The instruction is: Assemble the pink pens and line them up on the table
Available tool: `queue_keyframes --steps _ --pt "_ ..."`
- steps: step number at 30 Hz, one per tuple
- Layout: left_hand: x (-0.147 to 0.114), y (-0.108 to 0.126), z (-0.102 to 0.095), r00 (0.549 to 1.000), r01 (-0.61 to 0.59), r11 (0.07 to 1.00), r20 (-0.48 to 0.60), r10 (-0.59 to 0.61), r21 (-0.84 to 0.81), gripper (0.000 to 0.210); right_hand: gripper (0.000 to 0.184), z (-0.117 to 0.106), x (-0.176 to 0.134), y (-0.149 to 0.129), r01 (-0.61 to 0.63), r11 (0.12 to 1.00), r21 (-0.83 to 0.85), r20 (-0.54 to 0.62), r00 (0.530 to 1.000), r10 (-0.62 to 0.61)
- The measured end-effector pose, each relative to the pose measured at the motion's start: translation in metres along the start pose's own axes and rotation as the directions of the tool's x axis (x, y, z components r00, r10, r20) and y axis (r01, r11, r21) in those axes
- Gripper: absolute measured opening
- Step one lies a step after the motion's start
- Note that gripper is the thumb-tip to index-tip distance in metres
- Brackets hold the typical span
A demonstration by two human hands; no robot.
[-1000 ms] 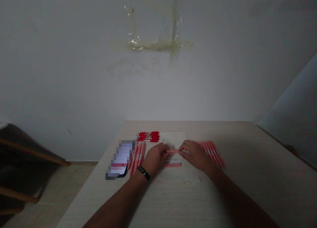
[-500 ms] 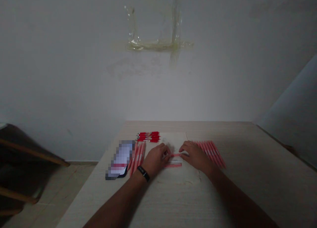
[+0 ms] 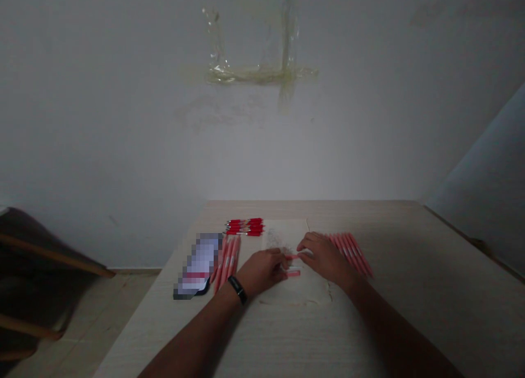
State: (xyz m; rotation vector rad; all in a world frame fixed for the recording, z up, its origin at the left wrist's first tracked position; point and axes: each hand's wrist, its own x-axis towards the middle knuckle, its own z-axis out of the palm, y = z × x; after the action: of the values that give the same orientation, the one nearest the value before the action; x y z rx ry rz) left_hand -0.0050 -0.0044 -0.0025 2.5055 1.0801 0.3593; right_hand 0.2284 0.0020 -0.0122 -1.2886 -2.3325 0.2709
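Pale wood-grain table (image 3: 287, 339), thin off-white rectangular sheet (image 3: 305, 290) on it. L hand (image 3: 264, 269): fingers curled, can't tell hold. R hand (image 3: 322, 256): thumb/index slightly apart at slim pink rod (image 3: 291, 256), grip unclear; rod btwn hands, over sheet.

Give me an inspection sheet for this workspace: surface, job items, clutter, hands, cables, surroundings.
Surface: pale wood-grain table, with a thin sheet lying on it.
Job's things: slim pink piece between left hand and right hand; pink strip on the sheet, nearer the wearer; left-side pink pens; right-side pink pens in a row; red pens by the sheet's far left corner.
Clutter: phone beside the left-side pens, screen blurred out.
Hands: fingers of both at or near the slim piece, exact grip unclear; black wristband on the left wrist.
Cables: nothing seen.
Surroundings: wall with tape strips; dark furniture at left.
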Motion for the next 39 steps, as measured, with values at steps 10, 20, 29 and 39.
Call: queue_keyframes --steps 10,20,29,39 --pt "0.001 0.004 -0.003 0.998 -0.057 0.995 -0.013 0.056 -0.080 0.013 0.004 -0.004 -0.001 -0.001 0.004 1.000 0.020 -0.026 1.000 -0.003" --pt "0.000 0.004 -0.008 0.996 0.016 0.994 -0.088 -0.025 -0.105 0.012 0.022 -0.010 -0.001 -0.008 0.109 0.983 0.150 -0.015 0.994 -0.107" --pt "-0.001 0.003 -0.003 0.997 -0.068 0.997 -0.036 0.067 -0.038 0.009 0.008 -0.007 -0.008 -0.007 0.091 0.987 0.130 0.209 0.971 -0.117" --pt "-0.001 0.005 -0.005 0.997 -0.082 0.995 0.000 0.082 -0.059 0.012 0.010 -0.007 -0.008 -0.009 0.074 0.993 0.096 0.290 0.952 -0.099"
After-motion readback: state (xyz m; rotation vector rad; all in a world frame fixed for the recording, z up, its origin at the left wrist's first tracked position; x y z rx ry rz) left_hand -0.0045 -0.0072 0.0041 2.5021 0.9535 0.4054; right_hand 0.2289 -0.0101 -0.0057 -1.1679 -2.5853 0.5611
